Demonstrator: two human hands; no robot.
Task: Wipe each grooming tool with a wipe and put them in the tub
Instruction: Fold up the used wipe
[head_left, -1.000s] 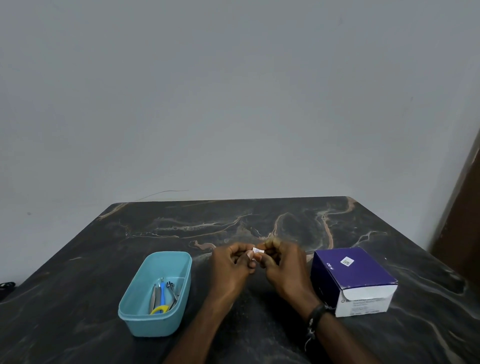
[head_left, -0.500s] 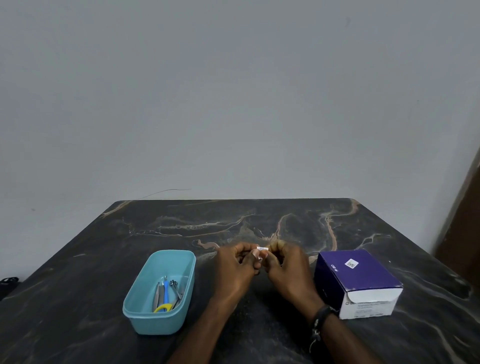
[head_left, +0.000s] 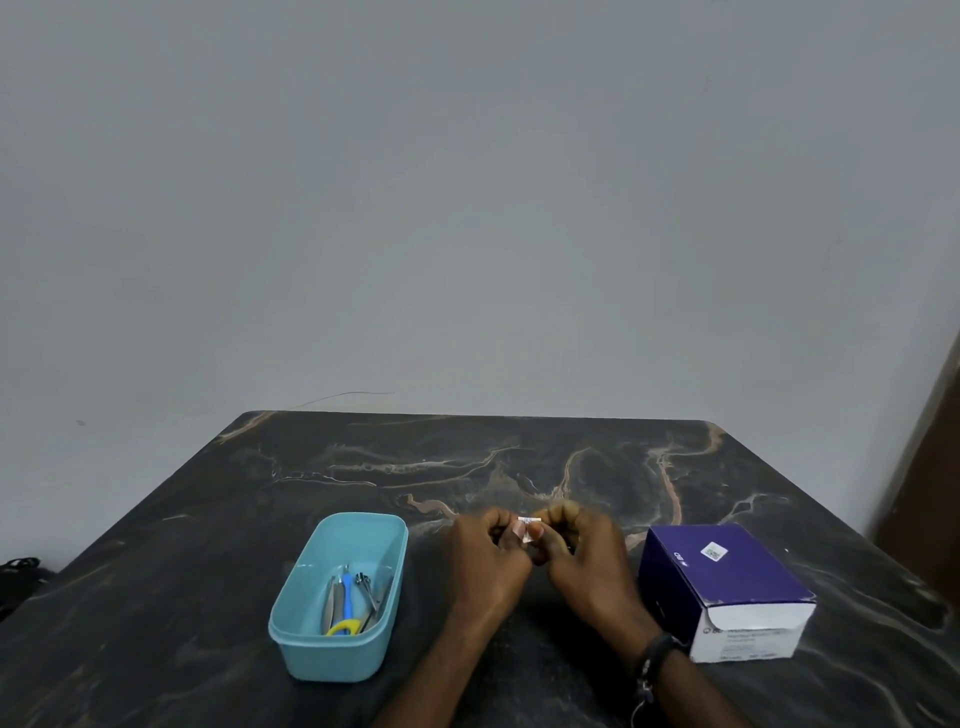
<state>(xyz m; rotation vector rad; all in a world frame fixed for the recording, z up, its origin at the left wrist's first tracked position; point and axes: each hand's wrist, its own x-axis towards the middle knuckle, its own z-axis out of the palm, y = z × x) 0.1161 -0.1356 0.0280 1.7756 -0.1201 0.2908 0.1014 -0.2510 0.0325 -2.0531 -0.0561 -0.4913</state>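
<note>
Both hands meet over the middle of the desk (head_left: 519, 457), the left hand (head_left: 485, 564) and right hand (head_left: 587, 564) each pinching one small white wipe packet (head_left: 529, 526) at their fingertips. The tub (head_left: 337, 595) sits left, long axis running away from the person, tools (head_left: 349, 603) lying lengthwise inside. A purple box (head_left: 724, 587) stands right.

Matt plastic tub (head_left: 291, 644) — shiny metal tools (head_left: 358, 592) inside — on glossy veined marble tabletop (head_left: 363, 467); smooth cardboard box (head_left: 727, 577).
</note>
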